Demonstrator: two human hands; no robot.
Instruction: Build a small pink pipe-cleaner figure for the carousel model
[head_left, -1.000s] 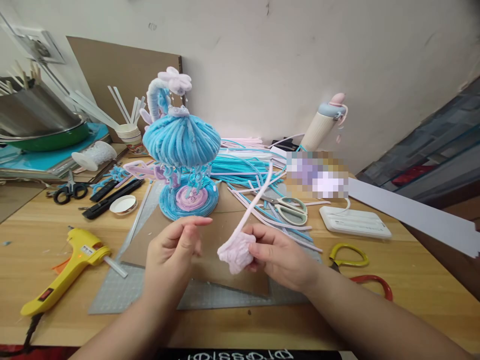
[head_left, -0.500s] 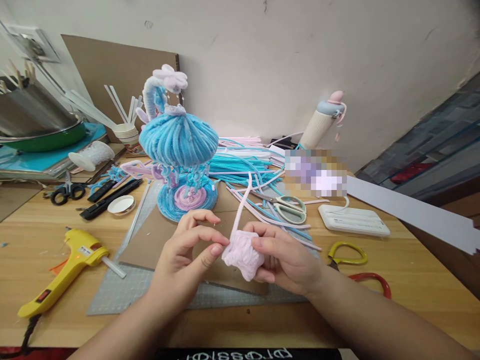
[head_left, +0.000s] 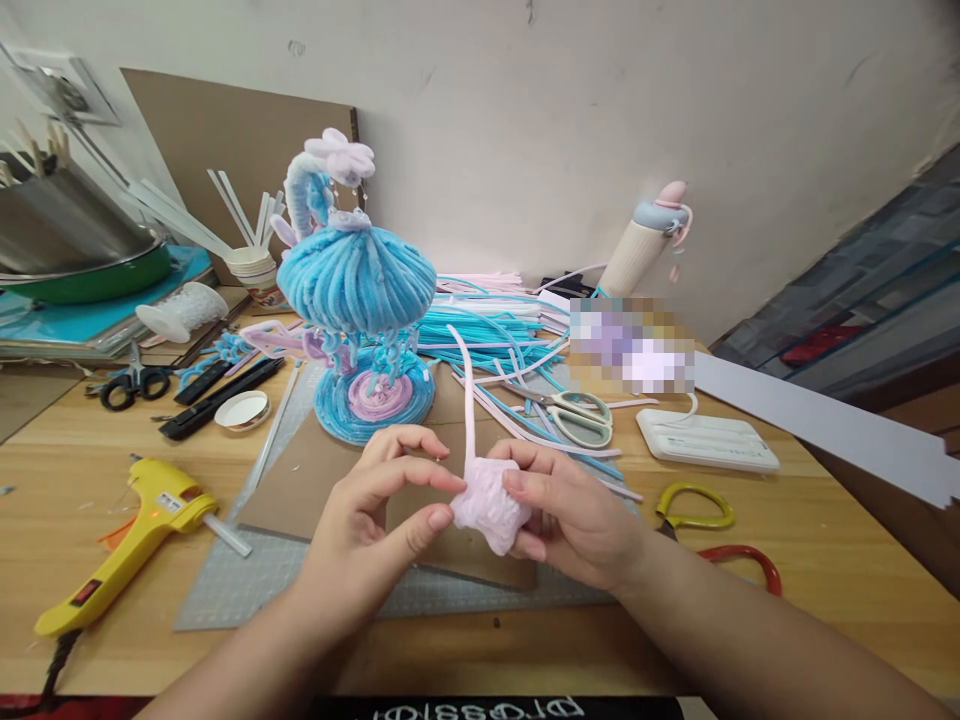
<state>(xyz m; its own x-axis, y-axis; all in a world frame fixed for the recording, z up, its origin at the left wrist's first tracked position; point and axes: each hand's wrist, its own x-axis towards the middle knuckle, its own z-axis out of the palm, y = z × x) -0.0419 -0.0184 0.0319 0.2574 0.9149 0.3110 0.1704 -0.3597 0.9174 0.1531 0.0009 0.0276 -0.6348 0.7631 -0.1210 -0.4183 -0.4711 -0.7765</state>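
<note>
My right hand [head_left: 574, 515] grips a small pale pink, star-like piece [head_left: 491, 508] of coiled fuzzy pipe cleaner, thumb in front and fingers behind. One loose pink stem [head_left: 468, 400] rises from its left side. At that same side is my left hand [head_left: 382, 505]: its index fingertip touches the edge, the thumb is close by, and the fingers are apart. Both hands are above a brown cardboard sheet [head_left: 300, 490] on a grey cutting mat [head_left: 217, 590]. Just behind stands a blue and pink pipe-cleaner lamp shape [head_left: 356, 280] on a round coiled base [head_left: 334, 410].
A yellow hot glue gun [head_left: 127, 550] lies at the left, near black scissors [head_left: 135, 380]. Pale-handled scissors [head_left: 581, 418] rest among loose pipe cleaners [head_left: 480, 335]. At the right are a white power bank [head_left: 709, 440], red and yellow-handled scissors [head_left: 697, 508] and a bottle [head_left: 641, 245].
The pink piece has turned slightly in my right hand, and its loose stem has swung left to stand more upright. My left hand has shifted slightly right.
</note>
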